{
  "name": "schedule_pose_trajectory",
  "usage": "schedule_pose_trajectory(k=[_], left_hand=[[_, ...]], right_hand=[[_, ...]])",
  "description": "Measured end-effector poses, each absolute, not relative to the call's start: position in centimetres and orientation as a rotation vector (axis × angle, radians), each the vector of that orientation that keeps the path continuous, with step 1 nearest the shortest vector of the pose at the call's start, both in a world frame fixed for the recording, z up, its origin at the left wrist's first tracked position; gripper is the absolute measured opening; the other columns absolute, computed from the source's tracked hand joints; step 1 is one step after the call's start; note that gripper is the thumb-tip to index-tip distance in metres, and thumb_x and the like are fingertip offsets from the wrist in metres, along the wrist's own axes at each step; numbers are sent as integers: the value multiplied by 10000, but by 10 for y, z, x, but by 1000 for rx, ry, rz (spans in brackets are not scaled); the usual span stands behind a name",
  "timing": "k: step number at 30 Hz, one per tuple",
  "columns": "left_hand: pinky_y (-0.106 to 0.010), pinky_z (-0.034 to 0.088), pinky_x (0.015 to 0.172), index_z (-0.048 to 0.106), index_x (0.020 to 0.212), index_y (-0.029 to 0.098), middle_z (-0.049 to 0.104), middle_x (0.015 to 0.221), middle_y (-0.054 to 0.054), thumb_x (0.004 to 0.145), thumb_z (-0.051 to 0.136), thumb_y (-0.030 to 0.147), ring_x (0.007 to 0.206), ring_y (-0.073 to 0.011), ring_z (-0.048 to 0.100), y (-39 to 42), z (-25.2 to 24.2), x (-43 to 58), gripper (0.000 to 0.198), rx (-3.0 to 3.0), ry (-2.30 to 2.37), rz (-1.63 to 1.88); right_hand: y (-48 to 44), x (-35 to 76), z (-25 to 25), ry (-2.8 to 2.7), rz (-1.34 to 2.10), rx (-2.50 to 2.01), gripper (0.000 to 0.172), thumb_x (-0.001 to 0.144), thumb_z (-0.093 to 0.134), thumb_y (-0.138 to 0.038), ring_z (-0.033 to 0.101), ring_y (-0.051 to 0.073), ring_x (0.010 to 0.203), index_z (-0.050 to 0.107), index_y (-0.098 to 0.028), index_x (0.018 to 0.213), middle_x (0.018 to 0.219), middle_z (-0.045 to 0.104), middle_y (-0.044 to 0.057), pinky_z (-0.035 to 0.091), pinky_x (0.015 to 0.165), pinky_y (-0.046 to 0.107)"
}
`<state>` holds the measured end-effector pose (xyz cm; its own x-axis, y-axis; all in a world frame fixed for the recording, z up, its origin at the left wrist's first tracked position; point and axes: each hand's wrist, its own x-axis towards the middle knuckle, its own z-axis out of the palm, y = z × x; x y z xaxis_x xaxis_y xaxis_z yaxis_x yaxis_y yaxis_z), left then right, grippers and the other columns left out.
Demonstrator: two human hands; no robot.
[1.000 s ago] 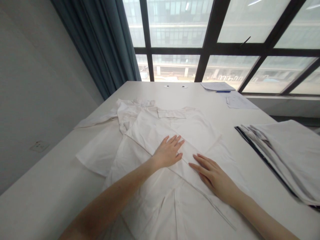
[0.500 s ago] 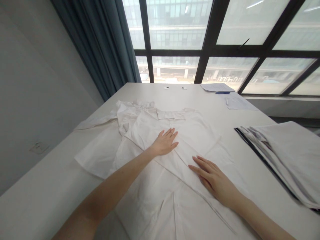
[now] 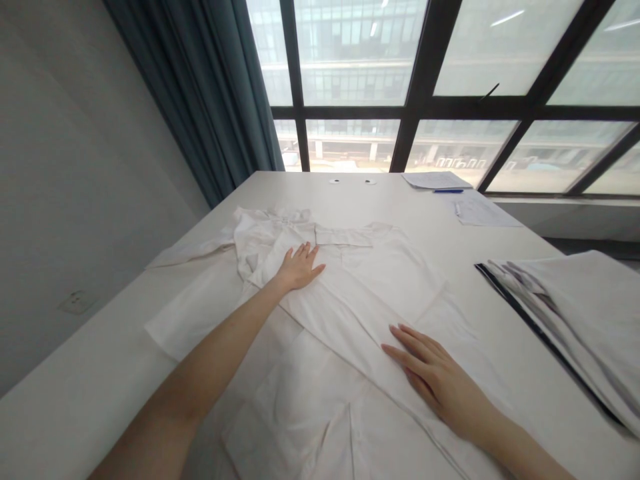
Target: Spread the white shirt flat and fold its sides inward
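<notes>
A white garment (image 3: 320, 373), which looks like a shirt or coat, lies spread across the white table with several creases and overlapping layers. Near its collar band (image 3: 345, 237), my left hand (image 3: 299, 268) rests flat on the cloth, fingers apart. My right hand (image 3: 433, 373) lies lower down on the right part of the garment, with its fingers stretched out and palm down. Neither hand grips the fabric. A sleeve (image 3: 190, 252) trails off to the left, and bunched cloth sits at the upper left. The garment's near end runs out of view.
On the right of the table (image 3: 95, 393) is a stack of folded white cloth (image 3: 590, 300) with a black edge. Papers (image 3: 435, 180) and a blue pen (image 3: 449, 191) lie at the far right corner. A blue curtain (image 3: 200, 87) and windows stand behind.
My left hand has slid left and slightly away across the cloth, toward the collar's left end. My right hand has shifted only slightly. The cloth beneath the left hand looks smoothed leftward.
</notes>
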<state>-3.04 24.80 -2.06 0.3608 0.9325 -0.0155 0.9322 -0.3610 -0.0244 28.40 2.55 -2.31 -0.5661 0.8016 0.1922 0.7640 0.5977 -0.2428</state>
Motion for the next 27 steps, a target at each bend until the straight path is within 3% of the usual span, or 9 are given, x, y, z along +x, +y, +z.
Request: schedule_pose_trajectory(k=[15,21,27], left_hand=[[-458,171,1164,261,1511,86,236,1580,-187,970,216,570,1475,-292,188,295,-26,-68,728,-2455,-1898,78],[-455,165,1164,293,1503,102,273,1572,-172,987,229,495,1466,-277,224,290,-27,-67,651,-2404,-1900,19],[-470,172,1156,313,1506,250,295,1579,-95,1008,238,389,1455,-243,260,284,-26,-65,523,-2438,-1840,6]], right_hand=[[24,285,-24,-2543,182,-1293,457,968,474,-255,405,254,1380,490,-362,1412,1505,436,36,463,1055,452],[26,285,-26,-2564,159,-1300,453,974,461,-254,395,253,1386,486,-353,1416,1512,426,41,464,1051,464],[26,284,-26,-2565,163,-1301,450,974,458,-252,396,255,1384,491,-353,1411,1510,430,42,463,1050,468]])
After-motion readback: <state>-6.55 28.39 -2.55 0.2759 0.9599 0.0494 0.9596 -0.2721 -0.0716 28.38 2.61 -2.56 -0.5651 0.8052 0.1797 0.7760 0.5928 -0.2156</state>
